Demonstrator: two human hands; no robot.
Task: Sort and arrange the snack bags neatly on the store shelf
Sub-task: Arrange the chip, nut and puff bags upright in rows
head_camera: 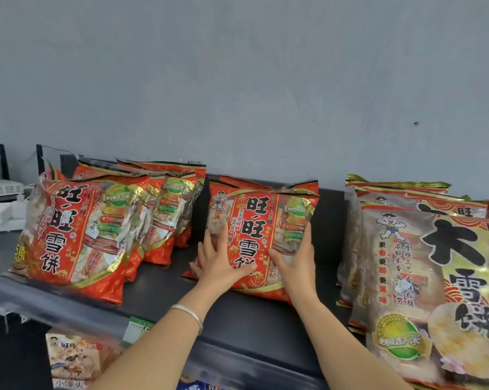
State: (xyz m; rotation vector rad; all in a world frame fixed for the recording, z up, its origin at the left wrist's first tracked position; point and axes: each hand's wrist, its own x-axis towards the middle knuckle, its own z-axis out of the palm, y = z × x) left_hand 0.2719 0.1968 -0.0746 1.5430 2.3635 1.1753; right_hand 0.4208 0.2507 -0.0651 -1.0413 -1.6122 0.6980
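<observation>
Hands lie flat against the front of the middle red bag, neither one curled round it. The left hand spreads straight fingers up the bag's lower left part, thumb pointing right. The right hand presses its lower right part, fingers reaching up near the right edge, thumb pointing left. Both forearms stretch forward and up from the near edge, and a silver bracelet sits on the left wrist.

The bag stands leaning back on the dark shelf, with a second red bag just behind it. To the left, apart from it, stands a row of matching red bags. To the right stands a row of larger gold bags, nearer the front edge. A grey wall rises behind.
</observation>
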